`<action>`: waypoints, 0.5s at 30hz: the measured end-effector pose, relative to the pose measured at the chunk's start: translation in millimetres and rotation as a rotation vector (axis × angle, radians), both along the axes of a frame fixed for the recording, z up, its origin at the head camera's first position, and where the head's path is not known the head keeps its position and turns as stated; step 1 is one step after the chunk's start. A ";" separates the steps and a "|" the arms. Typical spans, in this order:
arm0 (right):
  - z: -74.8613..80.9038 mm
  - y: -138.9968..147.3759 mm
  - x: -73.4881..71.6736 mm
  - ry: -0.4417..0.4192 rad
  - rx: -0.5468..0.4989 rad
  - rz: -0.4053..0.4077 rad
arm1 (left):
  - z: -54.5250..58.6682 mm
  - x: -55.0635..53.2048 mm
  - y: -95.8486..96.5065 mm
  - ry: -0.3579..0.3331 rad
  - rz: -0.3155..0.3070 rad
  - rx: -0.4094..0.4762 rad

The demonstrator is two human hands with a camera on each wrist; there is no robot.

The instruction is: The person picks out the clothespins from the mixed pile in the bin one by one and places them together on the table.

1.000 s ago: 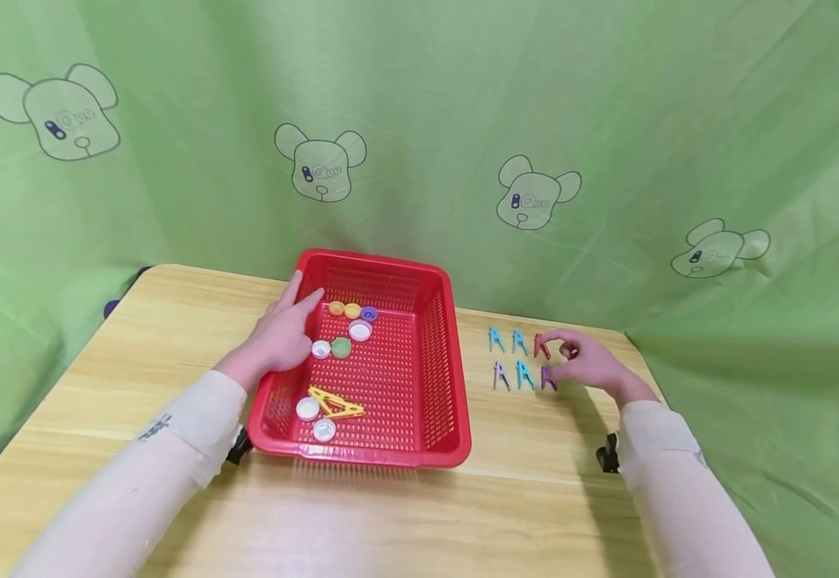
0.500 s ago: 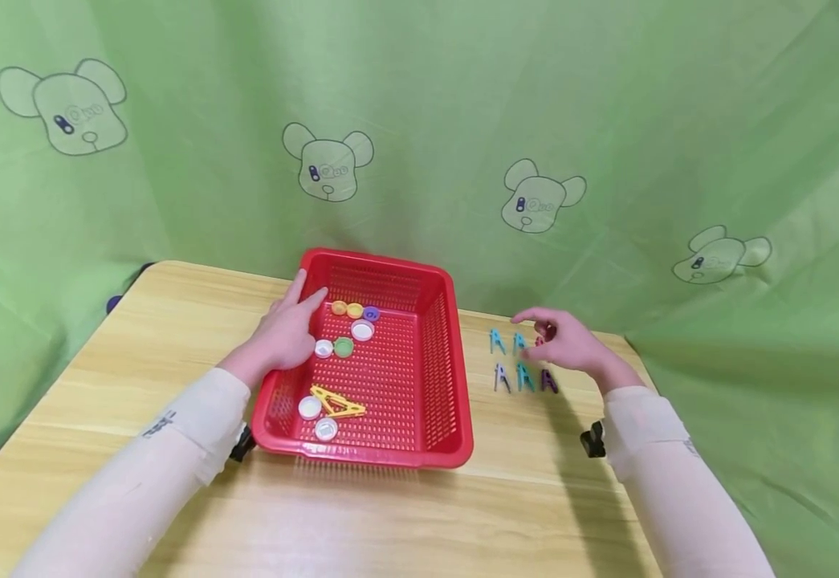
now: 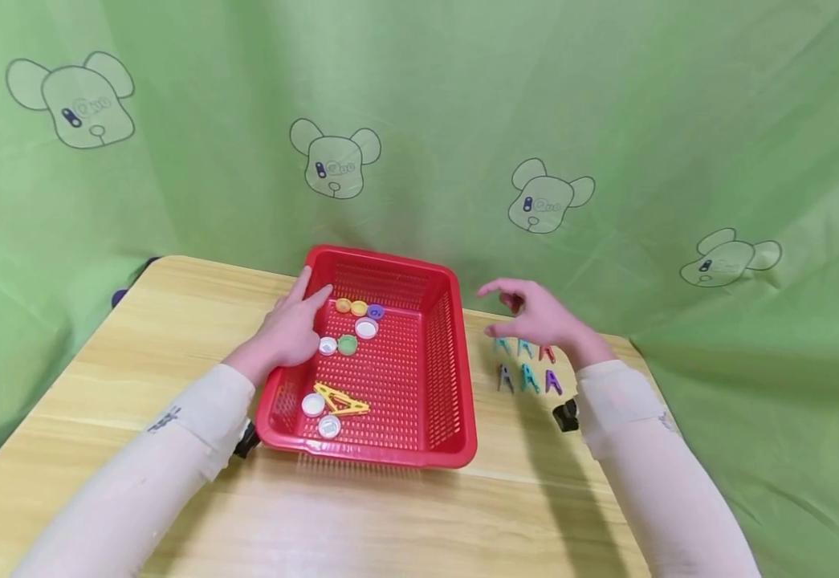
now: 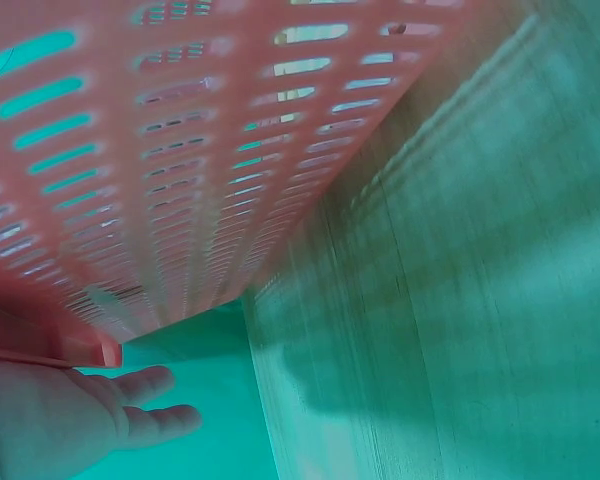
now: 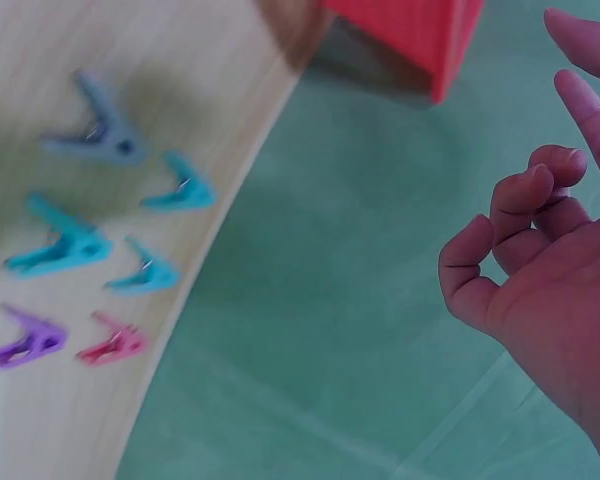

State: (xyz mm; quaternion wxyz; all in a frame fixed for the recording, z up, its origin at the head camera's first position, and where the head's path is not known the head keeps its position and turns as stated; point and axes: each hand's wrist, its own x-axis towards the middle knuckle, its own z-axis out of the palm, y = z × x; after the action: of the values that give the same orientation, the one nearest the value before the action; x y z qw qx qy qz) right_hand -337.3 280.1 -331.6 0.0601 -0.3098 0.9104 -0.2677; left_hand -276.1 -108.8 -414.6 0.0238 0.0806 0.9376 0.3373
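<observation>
My left hand (image 3: 287, 329) rests over the left rim of a red plastic basket (image 3: 462, 377), its fingers extended. In the left wrist view, fingers (image 4: 155, 425) stick out straight past the outside of the rim. Hovering above small clothespins, my right hand (image 3: 535, 313) has its thumb and index finger apart; nothing shows between them. The other fingers are bent in the right wrist view. The clothespins lie in two rows: light blue ones (image 5: 185, 185), a red one (image 3: 547, 353), a grey-blue one (image 3: 506, 377), a teal one (image 3: 529, 378) and a purple one (image 3: 552, 381).
Inside the basket lie a yellow clothespin (image 3: 341, 401) and several round caps: white (image 3: 366, 327), green (image 3: 347, 344), yellow, orange and purple (image 3: 376, 311). The wooden table (image 3: 405, 522) ends against a green curtain (image 3: 419, 160) at the back and right.
My right hand has left the red and purple clothespins and moved left and up, towards the basket. The left hand keeps its place on the rim. The head view has shifted slightly.
</observation>
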 end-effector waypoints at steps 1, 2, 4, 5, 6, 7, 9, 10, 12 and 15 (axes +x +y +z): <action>1.8 -4.6 -0.8 -0.005 -0.004 0.004 | 0.3 0.0 0.0 -0.001 -0.001 0.001; 3.3 -9.0 -1.7 -0.007 -0.006 0.005 | 0.5 0.0 -0.1 -0.001 -0.001 0.001; 6.3 -18.3 -3.2 -0.021 -0.015 0.010 | 0.4 -0.1 -0.2 -0.002 -0.002 0.005; 7.7 -23.1 -3.7 -0.024 -0.018 0.015 | 0.3 -0.1 -0.2 -0.003 -0.002 0.008; 8.8 -27.7 -4.4 -0.028 -0.022 0.017 | 0.1 -0.2 -0.3 -0.003 -0.001 0.011; 10.0 -32.5 -4.7 -0.031 -0.028 0.023 | 0.0 -0.2 -0.3 -0.004 -0.001 0.013; 12.3 -41.7 -5.3 -0.033 -0.034 0.036 | -0.3 -0.2 -0.4 -0.002 0.000 0.017; 13.4 -46.0 -5.6 -0.029 -0.033 0.043 | -0.2 -0.2 -0.4 0.000 0.000 0.018; 15.5 -54.1 -6.0 -0.024 -0.031 0.057 | 0.2 0.0 -0.4 0.002 -0.001 0.016; 18.8 -65.2 -6.3 -0.016 -0.031 0.076 | 0.8 0.2 -0.3 0.003 -0.002 0.012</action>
State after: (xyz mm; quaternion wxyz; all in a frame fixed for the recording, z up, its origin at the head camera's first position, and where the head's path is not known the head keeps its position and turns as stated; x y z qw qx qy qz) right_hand -343.6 214.8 -312.8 0.0728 -0.3428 0.8932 -0.2818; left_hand -275.9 -109.1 -413.7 0.0223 0.0821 0.9355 0.3430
